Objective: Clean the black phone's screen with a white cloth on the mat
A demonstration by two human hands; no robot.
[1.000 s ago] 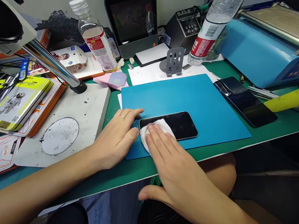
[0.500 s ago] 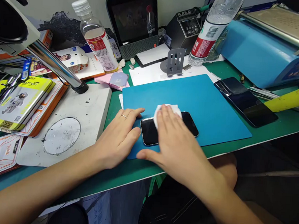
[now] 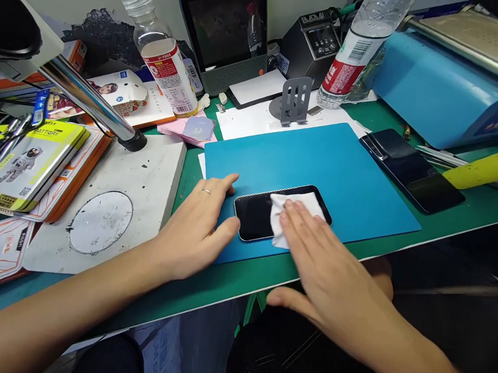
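Observation:
A smartphone (image 3: 256, 212) with a black screen and a light frame lies face up on a blue mat (image 3: 276, 160). My right hand (image 3: 325, 253) holds a white wipe (image 3: 278, 219) under its fingertips, pressed against the right half of the screen. Its fingers are stretched and close together, with the thumb apart toward the table edge. At the phone's left end rests my left hand (image 3: 204, 223), a ring on one finger. That hand is open, its thumb by the phone's corner and its fingertips over the mat. The wipe and right hand hide part of the phone.
Right of the mat lies another dark phone (image 3: 410, 168) near a yellow handle (image 3: 486, 167). Behind stand a grey phone stand (image 3: 295, 102), two bottles (image 3: 167, 63) and a blue machine (image 3: 432, 85). On the left are a lamp base (image 3: 147, 197) and battery boxes (image 3: 31, 162).
My right hand and the wipe have slid rightward and nearer along the phone, baring more of its left half. The wipe looks more spread out. My left hand is nearly still.

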